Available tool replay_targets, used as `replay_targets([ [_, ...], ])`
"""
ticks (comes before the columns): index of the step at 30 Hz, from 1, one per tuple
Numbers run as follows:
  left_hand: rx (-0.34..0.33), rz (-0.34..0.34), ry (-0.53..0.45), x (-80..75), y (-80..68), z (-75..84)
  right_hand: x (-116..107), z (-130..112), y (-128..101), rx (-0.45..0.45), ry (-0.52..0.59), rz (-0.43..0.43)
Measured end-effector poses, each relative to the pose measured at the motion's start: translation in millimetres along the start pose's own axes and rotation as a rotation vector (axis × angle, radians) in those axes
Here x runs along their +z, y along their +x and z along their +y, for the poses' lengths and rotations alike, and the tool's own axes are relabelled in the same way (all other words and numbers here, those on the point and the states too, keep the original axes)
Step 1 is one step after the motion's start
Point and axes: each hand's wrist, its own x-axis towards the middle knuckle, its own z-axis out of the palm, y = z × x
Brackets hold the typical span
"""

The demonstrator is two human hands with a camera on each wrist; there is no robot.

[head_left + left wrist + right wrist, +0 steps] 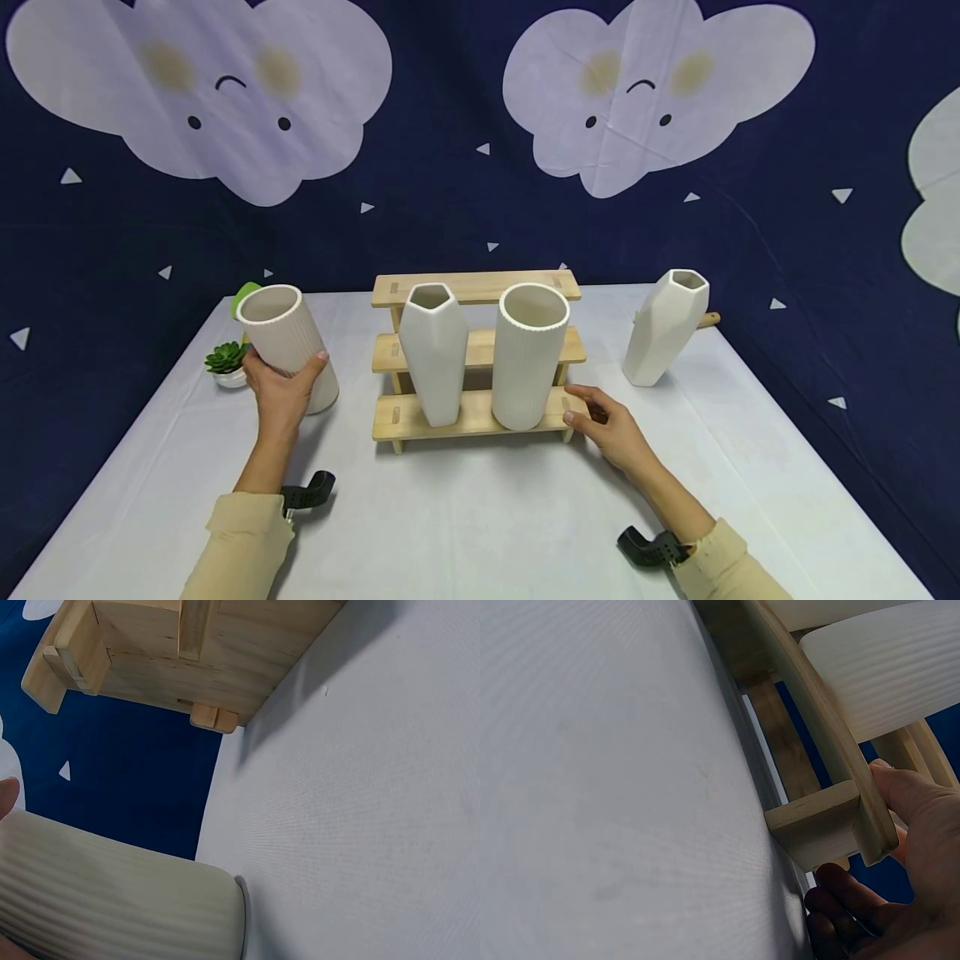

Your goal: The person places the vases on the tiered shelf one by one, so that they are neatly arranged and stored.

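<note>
A stand (476,287) of three stepped shelves rises toward the back of the desk (480,517), before a curtain (442,233). On its lowest shelf (477,415), a first vase (435,358) stands left of a second vase (528,358). Left of the stand, the left hand (283,392) is around a third vase (283,337), with a potted plant (226,360) just left of it. A fourth vase (666,329) stands right of the stand, a handle (709,319) behind it. The right hand (611,429) is at the lowest shelf's right end.

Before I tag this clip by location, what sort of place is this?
Probably an indoor staged tabletop setup: a navy cloud-print fabric backdrop hangs behind a white cloth-covered table bearing a three-tiered pale wooden stand.
</note>
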Motion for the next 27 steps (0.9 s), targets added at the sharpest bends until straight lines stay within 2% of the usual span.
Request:
replay_targets([
  [20,0.012,0.007,-0.017,1.8,3.7,-4.8,0.3,1.1,0.4,0.002,0.015,-0.001],
  [27,-0.003,0.005,-0.020,1.4,4.1,-3.6,0.2,0.8,0.4,-0.009,0.008,0.004],
])
